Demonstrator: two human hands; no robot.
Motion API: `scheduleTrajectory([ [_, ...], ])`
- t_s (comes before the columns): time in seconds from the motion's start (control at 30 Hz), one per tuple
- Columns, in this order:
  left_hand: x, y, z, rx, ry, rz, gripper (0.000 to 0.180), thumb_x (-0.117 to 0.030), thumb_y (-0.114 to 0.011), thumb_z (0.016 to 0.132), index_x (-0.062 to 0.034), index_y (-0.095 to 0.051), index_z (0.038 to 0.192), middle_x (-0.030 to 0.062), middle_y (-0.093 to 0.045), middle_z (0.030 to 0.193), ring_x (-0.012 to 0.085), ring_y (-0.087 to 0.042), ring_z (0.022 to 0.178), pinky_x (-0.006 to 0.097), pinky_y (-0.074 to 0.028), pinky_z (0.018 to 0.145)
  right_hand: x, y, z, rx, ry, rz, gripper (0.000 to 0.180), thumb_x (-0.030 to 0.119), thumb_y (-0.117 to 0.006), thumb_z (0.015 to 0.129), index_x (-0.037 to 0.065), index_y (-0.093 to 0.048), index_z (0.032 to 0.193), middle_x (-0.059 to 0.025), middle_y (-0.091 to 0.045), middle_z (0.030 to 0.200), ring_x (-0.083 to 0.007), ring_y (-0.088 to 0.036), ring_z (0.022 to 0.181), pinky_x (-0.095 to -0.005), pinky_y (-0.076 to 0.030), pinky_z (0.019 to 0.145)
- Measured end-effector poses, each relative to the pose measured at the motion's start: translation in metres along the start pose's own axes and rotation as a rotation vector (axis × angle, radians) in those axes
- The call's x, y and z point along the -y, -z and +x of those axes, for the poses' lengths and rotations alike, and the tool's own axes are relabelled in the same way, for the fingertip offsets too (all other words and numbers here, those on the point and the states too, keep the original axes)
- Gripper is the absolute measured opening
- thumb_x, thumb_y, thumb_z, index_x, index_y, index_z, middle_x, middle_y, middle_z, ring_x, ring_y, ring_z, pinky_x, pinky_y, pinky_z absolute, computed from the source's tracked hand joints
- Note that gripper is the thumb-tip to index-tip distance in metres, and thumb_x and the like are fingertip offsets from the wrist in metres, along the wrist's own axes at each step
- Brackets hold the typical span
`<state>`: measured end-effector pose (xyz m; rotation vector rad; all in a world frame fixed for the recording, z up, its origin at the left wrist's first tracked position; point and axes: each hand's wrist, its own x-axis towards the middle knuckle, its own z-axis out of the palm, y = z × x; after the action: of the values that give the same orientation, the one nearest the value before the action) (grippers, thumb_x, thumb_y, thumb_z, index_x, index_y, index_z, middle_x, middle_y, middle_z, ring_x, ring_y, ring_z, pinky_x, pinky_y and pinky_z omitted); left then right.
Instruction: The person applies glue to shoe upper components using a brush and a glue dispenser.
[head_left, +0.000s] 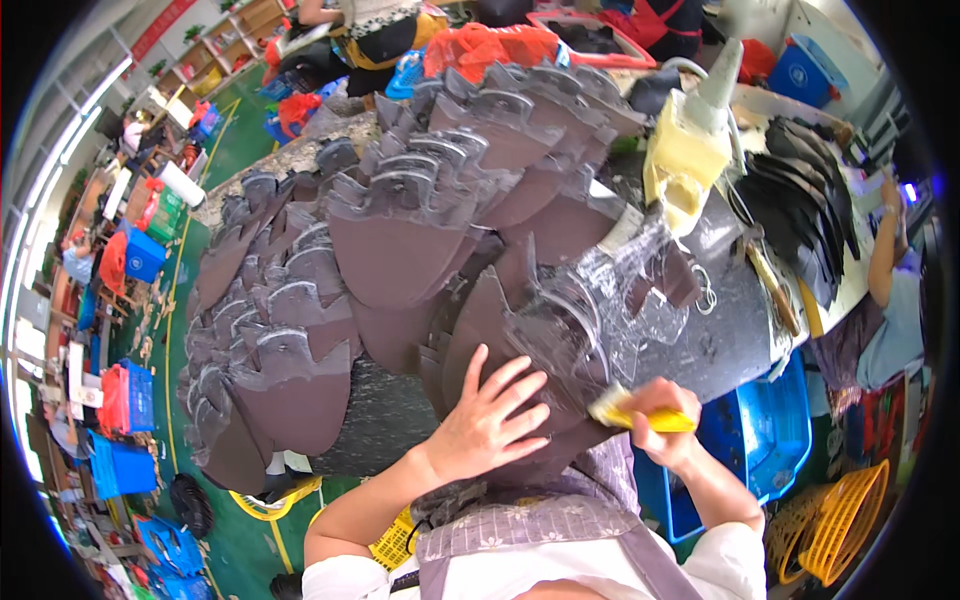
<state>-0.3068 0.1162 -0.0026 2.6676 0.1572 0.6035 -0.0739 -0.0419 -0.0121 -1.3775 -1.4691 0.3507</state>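
Note:
My right hand (665, 420) grips a brush with a yellow handle (662, 421). Its pale bristles (608, 405) are against the near right edge of a fanned stack of dark brown cut pieces (500, 330). Spread flat, my left hand (495, 415) rests on the same stack, fingers apart. The pieces have curved, notched edges, some with a whitish, glossy coating. More overlapping stacks of brown pieces (400, 250) cover the table to the left and beyond. Beside the near stack lies a smeared patch of whitish film (630, 290).
A pale yellow glue-crusted container (690, 160) with a grey cone stands at the back right. Black cut pieces (800, 200) lie past it. Blue bins (775, 430) and an orange basket (840, 525) stand right of me. Other people work beyond the table and at the right.

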Motion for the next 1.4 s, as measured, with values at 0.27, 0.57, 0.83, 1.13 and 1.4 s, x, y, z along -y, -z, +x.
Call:
scheduleTrajectory([
  [0.27,-0.002,-0.003,-0.007,-0.078,-0.024,-0.004,0.033,-0.030,-0.075,0.075,-0.0075,-0.059,0.094,0.0081,-0.057,0.124,0.0256,-0.049,0.123,0.065,-0.014,0.110,0.035,-0.011,0.100,0.005,-0.325,0.200,0.014,0.012,-0.063,0.090,-0.001,-0.061,0.091,-0.0065,-0.064,0.068,-0.0065,-0.055,0.048,-0.0199,-0.042,0.041],
  [0.57,-0.013,-0.015,0.000,-0.064,-0.022,0.062,0.052,-0.018,-0.071,0.069,0.0003,-0.052,0.114,0.0165,-0.055,0.118,0.0352,-0.047,0.120,0.064,-0.026,0.106,0.013,-0.078,0.204,0.296,-0.040,-0.011,0.015,0.014,-0.066,0.087,0.000,-0.062,0.090,-0.0063,-0.066,0.078,-0.0107,-0.061,0.061,-0.0277,-0.048,0.054],
  [0.83,-0.001,0.023,0.010,-0.442,0.541,-0.853,0.045,-0.004,-0.058,0.087,-0.0035,-0.045,0.130,0.0117,-0.051,0.125,0.0222,-0.049,0.119,0.035,-0.036,0.104,-0.079,0.084,0.162,-0.469,-0.170,-0.314,0.020,0.020,-0.060,0.092,0.001,-0.059,0.084,-0.0047,-0.061,0.070,-0.0076,-0.051,0.053,-0.0206,-0.040,0.052],
  [1.13,0.027,0.025,-0.002,-0.669,0.827,-1.422,0.057,0.001,-0.058,0.086,-0.0036,-0.037,0.139,0.0059,-0.046,0.134,0.0138,-0.043,0.124,0.029,-0.032,0.105,-0.017,-0.029,0.125,0.124,-0.051,0.332,0.016,0.016,-0.062,0.086,0.002,-0.055,0.091,-0.0097,-0.064,0.092,-0.0157,-0.058,0.083,-0.0310,-0.047,0.075],
  [1.4,0.027,0.099,-0.004,-1.075,0.450,0.274,0.057,-0.001,-0.048,0.093,-0.0016,-0.025,0.145,0.0156,-0.029,0.149,0.0259,-0.035,0.135,0.039,-0.029,0.110,-0.072,0.073,0.153,-0.630,-0.110,-0.303,0.016,0.016,-0.065,0.089,0.003,-0.058,0.082,-0.0007,-0.057,0.066,-0.0057,-0.043,0.059,-0.0231,-0.035,0.056],
])
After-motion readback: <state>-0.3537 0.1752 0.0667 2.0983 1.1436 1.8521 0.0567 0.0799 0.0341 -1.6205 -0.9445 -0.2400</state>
